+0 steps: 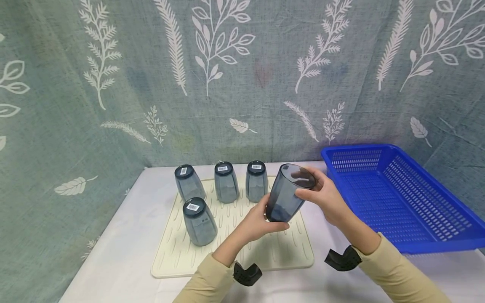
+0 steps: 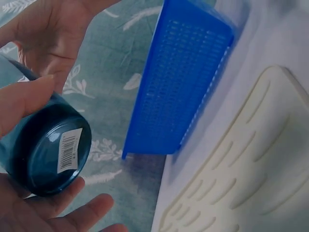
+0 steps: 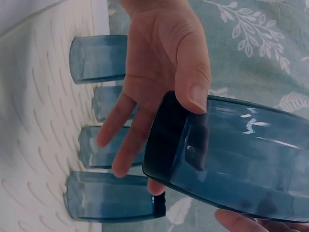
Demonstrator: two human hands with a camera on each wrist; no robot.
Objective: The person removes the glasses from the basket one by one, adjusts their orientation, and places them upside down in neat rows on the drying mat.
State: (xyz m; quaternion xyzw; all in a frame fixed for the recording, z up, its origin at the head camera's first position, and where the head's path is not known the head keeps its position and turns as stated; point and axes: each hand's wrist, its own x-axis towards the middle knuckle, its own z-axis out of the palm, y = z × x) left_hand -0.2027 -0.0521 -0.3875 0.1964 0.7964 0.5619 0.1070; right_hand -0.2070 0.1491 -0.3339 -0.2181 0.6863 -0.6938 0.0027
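A tinted blue-grey drinking glass [image 1: 285, 198] is held tilted above the drying mat [image 1: 261, 252], its open rim up toward the right. My left hand [image 1: 251, 225] grips it low, by the thick base, with thumb and fingers on opposite sides. Up near the rim, my right hand [image 1: 327, 198] holds it between thumb and fingers. A barcode label [image 2: 70, 151] shows on the dark base in the left wrist view. Several matching glasses stand upside down on the mat, among them a front one [image 1: 200, 223] and a back one [image 1: 256, 183].
A blue plastic basket [image 1: 451, 246] with perforated walls stands at the right of the white-covered table [image 1: 113, 252]. Behind the table hangs a grey-green curtain [image 1: 261, 105] with white leaf prints. The glasses on the mat stand left of my hands.
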